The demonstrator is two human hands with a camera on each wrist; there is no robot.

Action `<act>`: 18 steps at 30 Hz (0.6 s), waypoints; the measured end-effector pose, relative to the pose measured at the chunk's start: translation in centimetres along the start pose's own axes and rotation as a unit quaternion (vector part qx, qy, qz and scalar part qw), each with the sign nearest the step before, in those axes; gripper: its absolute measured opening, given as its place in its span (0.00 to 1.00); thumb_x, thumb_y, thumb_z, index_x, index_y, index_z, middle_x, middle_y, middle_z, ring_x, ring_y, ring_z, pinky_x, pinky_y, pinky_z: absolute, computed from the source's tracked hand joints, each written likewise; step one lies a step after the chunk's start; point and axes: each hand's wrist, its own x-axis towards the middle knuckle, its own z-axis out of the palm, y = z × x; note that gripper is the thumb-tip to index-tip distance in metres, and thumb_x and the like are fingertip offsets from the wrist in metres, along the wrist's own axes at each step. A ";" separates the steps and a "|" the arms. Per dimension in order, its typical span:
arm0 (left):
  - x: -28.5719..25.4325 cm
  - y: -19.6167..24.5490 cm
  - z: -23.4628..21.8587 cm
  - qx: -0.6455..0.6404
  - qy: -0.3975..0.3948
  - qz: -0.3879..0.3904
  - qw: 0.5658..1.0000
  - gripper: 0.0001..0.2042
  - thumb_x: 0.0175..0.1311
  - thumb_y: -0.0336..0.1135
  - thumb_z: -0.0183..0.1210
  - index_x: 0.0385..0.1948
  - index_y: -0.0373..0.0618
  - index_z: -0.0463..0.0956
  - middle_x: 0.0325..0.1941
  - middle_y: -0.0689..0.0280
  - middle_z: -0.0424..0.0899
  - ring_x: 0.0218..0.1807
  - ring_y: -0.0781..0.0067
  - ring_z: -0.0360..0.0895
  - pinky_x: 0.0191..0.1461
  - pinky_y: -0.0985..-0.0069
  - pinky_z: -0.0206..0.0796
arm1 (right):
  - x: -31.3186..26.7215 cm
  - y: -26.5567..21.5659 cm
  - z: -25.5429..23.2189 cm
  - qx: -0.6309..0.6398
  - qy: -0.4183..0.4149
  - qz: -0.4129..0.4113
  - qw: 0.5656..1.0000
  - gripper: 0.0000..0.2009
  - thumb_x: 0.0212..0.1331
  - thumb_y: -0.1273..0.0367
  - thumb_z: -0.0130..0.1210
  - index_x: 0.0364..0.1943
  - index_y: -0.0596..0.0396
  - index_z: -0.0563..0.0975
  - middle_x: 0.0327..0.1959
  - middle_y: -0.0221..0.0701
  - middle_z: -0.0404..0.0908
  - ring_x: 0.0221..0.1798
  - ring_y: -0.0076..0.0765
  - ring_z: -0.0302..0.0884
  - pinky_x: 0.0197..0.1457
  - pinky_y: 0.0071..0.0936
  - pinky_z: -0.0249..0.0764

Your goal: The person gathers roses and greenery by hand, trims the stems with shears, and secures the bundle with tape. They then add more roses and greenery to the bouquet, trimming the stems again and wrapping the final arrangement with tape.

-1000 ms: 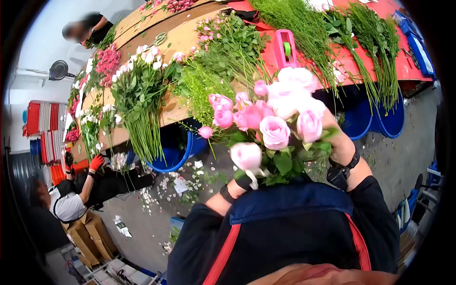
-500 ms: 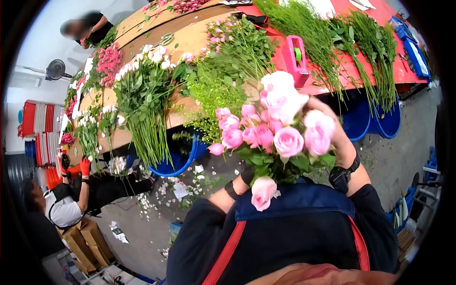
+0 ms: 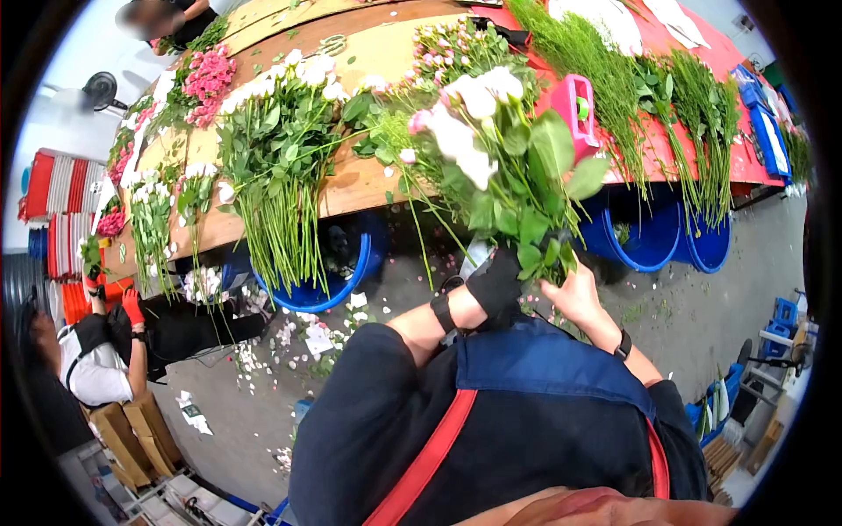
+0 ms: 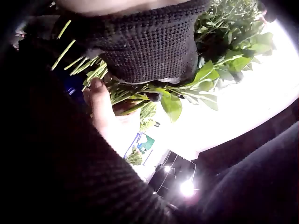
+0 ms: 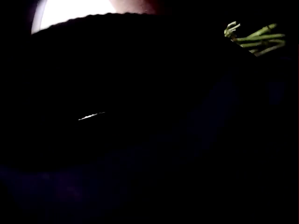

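Observation:
A bouquet of pink and white roses (image 3: 465,140) with broad green leaves tilts up in front of the apron. My left hand (image 3: 496,286), in a black knit glove, grips its stems just below the leaves. Close beside it, my bare right hand (image 3: 574,294) holds the lower stems. The left wrist view has the glove (image 4: 149,51) across the stems (image 4: 128,99), and the bare hand's thumb (image 4: 99,100) against them. Most of the right wrist view is dark, with some stem ends (image 5: 264,39) at its upper right.
Rose bundles (image 3: 285,175), pink flowers (image 3: 209,79), scissors (image 3: 329,44), a pink tape dispenser (image 3: 575,114) and green sprays (image 3: 702,123) lie on the table. Blue buckets (image 3: 361,272) stand below its edge. Someone in red gloves (image 3: 133,307) works at left; another person (image 3: 189,19) is behind the table.
The bouquet's blooms have swung up and away from the apron, baring leaves and stems. My right hand has come down from beside the blooms to the stems, near the gloved left hand.

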 end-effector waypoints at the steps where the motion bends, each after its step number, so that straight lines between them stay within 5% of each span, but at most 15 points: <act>1: -0.2 4.1 1.9 0.034 0.017 -0.043 0.998 0.16 0.65 0.35 0.52 0.53 0.41 0.71 0.50 0.65 0.77 0.49 0.74 0.74 0.52 0.75 0.68 | 0.2 -0.7 -0.2 -0.018 -0.002 0.015 1.000 0.24 0.43 0.70 0.60 0.49 0.62 0.71 0.33 0.50 0.80 0.38 0.55 0.80 0.44 0.38 0.76; 2: -0.3 8.2 3.9 0.067 0.030 -0.086 0.994 0.15 0.69 0.38 0.48 0.52 0.40 0.72 0.48 0.65 0.79 0.45 0.74 0.77 0.50 0.75 0.71 | 0.4 -0.5 -0.2 -0.017 -0.002 0.010 1.000 0.22 0.44 0.70 0.59 0.47 0.62 0.72 0.32 0.49 0.81 0.36 0.53 0.81 0.42 0.38 0.77; 3: 1.0 5.3 2.5 -0.074 0.053 -0.074 0.993 0.15 0.68 0.36 0.49 0.52 0.42 0.72 0.47 0.68 0.78 0.46 0.76 0.76 0.49 0.75 0.71 | 0.5 -0.2 -0.1 -0.015 -0.002 0.008 1.000 0.21 0.44 0.70 0.58 0.46 0.62 0.73 0.31 0.48 0.81 0.34 0.50 0.82 0.41 0.37 0.77; 5: 1.9 2.2 0.2 -0.113 0.058 -0.041 0.991 0.15 0.67 0.35 0.51 0.53 0.42 0.72 0.47 0.70 0.78 0.46 0.77 0.76 0.48 0.76 0.70 | 0.7 -1.2 -0.4 0.026 0.016 -0.004 1.000 0.16 0.46 0.70 0.56 0.41 0.63 0.73 0.23 0.44 0.79 0.23 0.40 0.80 0.30 0.33 0.75; 7: 1.7 5.9 0.9 -0.036 0.041 -0.057 0.997 0.17 0.66 0.37 0.53 0.53 0.41 0.72 0.51 0.67 0.79 0.46 0.78 0.76 0.49 0.77 0.70 | 1.1 -0.6 -0.2 0.022 0.022 -0.001 1.000 0.14 0.47 0.71 0.55 0.39 0.61 0.73 0.20 0.41 0.77 0.20 0.39 0.78 0.27 0.33 0.73; 9: 2.1 11.7 2.8 0.076 0.005 -0.149 0.986 0.19 0.66 0.38 0.54 0.56 0.41 0.70 0.47 0.65 0.81 0.42 0.80 0.77 0.46 0.78 0.70 | 2.4 0.7 -0.5 0.110 0.018 -0.006 0.994 0.14 0.49 0.71 0.56 0.40 0.62 0.74 0.27 0.39 0.76 0.29 0.28 0.74 0.35 0.29 0.72; 10: 2.6 10.5 0.0 0.196 -0.053 -0.227 0.952 0.19 0.65 0.40 0.56 0.54 0.40 0.72 0.42 0.65 0.82 0.38 0.79 0.78 0.42 0.79 0.71 | 3.1 -0.4 -1.7 0.166 -0.019 0.048 0.985 0.14 0.50 0.70 0.56 0.41 0.62 0.74 0.29 0.38 0.77 0.31 0.28 0.73 0.38 0.28 0.72; 11: 3.0 10.5 1.6 0.129 0.018 -0.108 0.985 0.16 0.60 0.40 0.60 0.45 0.39 0.76 0.38 0.60 0.84 0.38 0.73 0.79 0.41 0.73 0.71 | 4.0 -1.3 -3.0 0.222 -0.056 0.099 0.968 0.14 0.50 0.70 0.56 0.42 0.62 0.74 0.31 0.38 0.77 0.34 0.27 0.72 0.41 0.28 0.71; 12: 2.4 11.9 2.8 0.310 0.010 -0.071 0.948 0.16 0.60 0.42 0.60 0.43 0.41 0.77 0.37 0.59 0.83 0.38 0.70 0.80 0.40 0.72 0.71 | 5.1 -0.2 -3.2 0.216 -0.052 0.057 0.973 0.15 0.50 0.70 0.55 0.43 0.61 0.74 0.32 0.37 0.78 0.35 0.28 0.73 0.42 0.28 0.71; 14: 1.2 13.4 2.9 0.612 -0.080 0.072 0.783 0.20 0.56 0.44 0.63 0.44 0.38 0.76 0.33 0.55 0.82 0.32 0.62 0.82 0.37 0.68 0.73 | 6.9 0.0 -4.9 0.120 -0.058 -0.009 0.991 0.16 0.50 0.69 0.56 0.43 0.62 0.75 0.34 0.37 0.79 0.35 0.30 0.74 0.43 0.29 0.71; 15: 1.8 14.4 4.3 0.673 -0.140 0.056 0.724 0.20 0.52 0.42 0.64 0.45 0.42 0.78 0.43 0.56 0.82 0.45 0.55 0.80 0.49 0.58 0.71 | 7.8 0.8 -5.4 0.103 -0.082 0.017 0.991 0.15 0.50 0.69 0.56 0.41 0.62 0.75 0.31 0.38 0.79 0.34 0.32 0.75 0.42 0.30 0.72; 17: 3.5 14.1 5.6 0.740 -0.161 0.316 0.572 0.24 0.48 0.43 0.63 0.49 0.45 0.76 0.51 0.58 0.78 0.58 0.55 0.72 0.60 0.49 0.59 | 9.1 1.1 -6.9 0.056 -0.137 0.044 0.988 0.14 0.48 0.69 0.57 0.39 0.62 0.76 0.29 0.41 0.79 0.33 0.34 0.76 0.42 0.31 0.72; 18: 5.2 14.3 6.4 0.783 -0.152 0.316 0.514 0.26 0.47 0.44 0.63 0.52 0.48 0.74 0.54 0.59 0.76 0.62 0.54 0.67 0.63 0.46 0.54 | 9.6 1.6 -6.7 0.023 -0.101 -0.075 0.992 0.15 0.47 0.68 0.57 0.38 0.63 0.76 0.28 0.44 0.78 0.32 0.36 0.76 0.40 0.32 0.72</act>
